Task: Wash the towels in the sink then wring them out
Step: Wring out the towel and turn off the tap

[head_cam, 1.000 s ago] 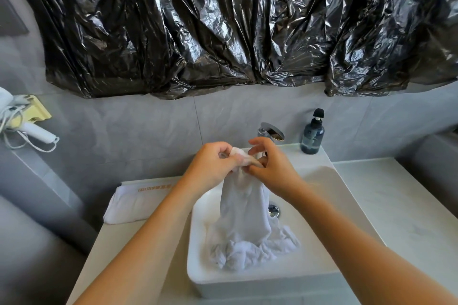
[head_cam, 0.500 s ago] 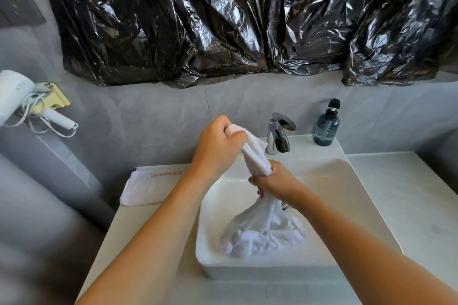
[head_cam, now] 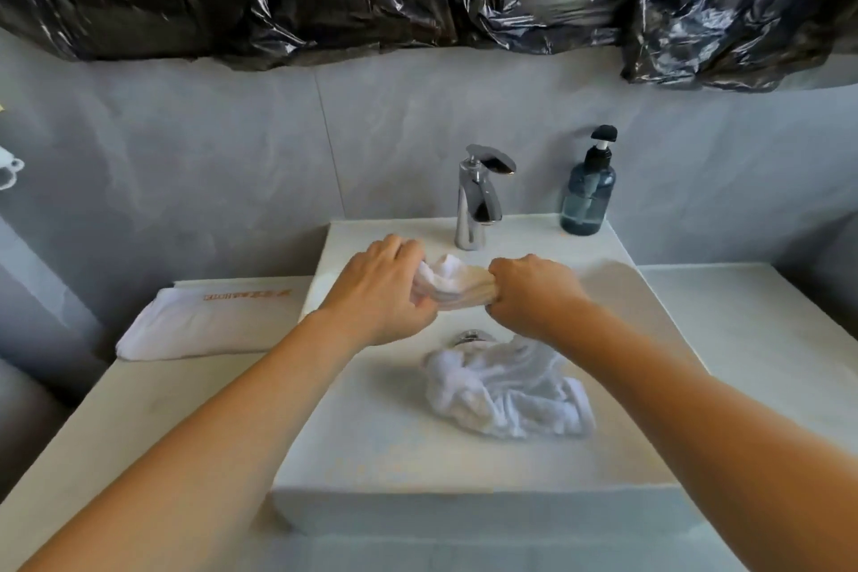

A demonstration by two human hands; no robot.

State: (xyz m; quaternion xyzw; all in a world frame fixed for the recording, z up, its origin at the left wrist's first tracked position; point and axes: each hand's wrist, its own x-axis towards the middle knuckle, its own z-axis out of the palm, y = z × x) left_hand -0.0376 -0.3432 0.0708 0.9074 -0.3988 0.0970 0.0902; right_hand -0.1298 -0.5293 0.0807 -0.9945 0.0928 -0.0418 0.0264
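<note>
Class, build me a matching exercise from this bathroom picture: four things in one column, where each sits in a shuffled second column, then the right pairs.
Things
1. wet towel
2. folded towel
3. soap bottle
4. tap

Places
A. on the counter left of the sink
B. at the sink's back right corner
C. gripped between the left hand and right hand, its loose end lying in the basin
D. at the middle of the sink's back edge

Pairs: 1-C, 2-A, 3-B, 4-D

Both hands around towel above sink
</note>
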